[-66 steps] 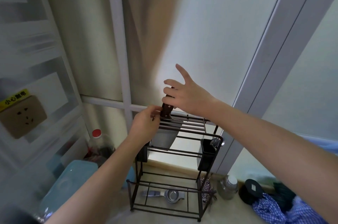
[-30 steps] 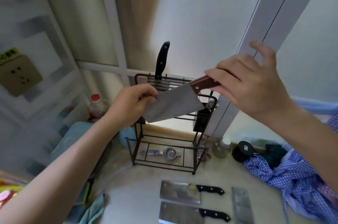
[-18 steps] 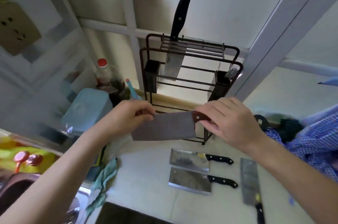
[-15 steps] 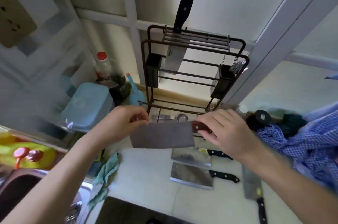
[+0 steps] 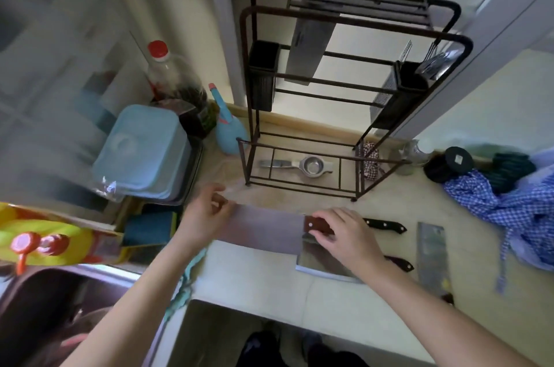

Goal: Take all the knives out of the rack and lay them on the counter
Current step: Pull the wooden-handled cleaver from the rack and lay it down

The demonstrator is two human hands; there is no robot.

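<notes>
A cleaver with a brown wooden handle (image 5: 260, 230) lies flat just above the counter (image 5: 263, 279), in front of the dark metal rack (image 5: 347, 34). My left hand (image 5: 204, 216) pinches the far end of its blade. My right hand (image 5: 344, 234) grips its handle. One black-handled cleaver (image 5: 308, 49) still stands in the rack's top slots. Three knives lie on the counter: a black-handled knife (image 5: 386, 225) and a second cleaver (image 5: 320, 264), both partly under my right hand, and a third cleaver (image 5: 433, 258) further right.
A blue lidded box (image 5: 144, 153), a red-capped bottle (image 5: 171, 72) and a blue spray bottle (image 5: 229, 129) stand left of the rack. A strainer (image 5: 308, 164) lies on the rack's base. A blue checked cloth (image 5: 509, 210) lies at the right. The sink (image 5: 45, 306) is at lower left.
Both hands have carried the brown-handled cleaver from the rack down to just above the counter, left of the knives lying there. The view has tilted downward.
</notes>
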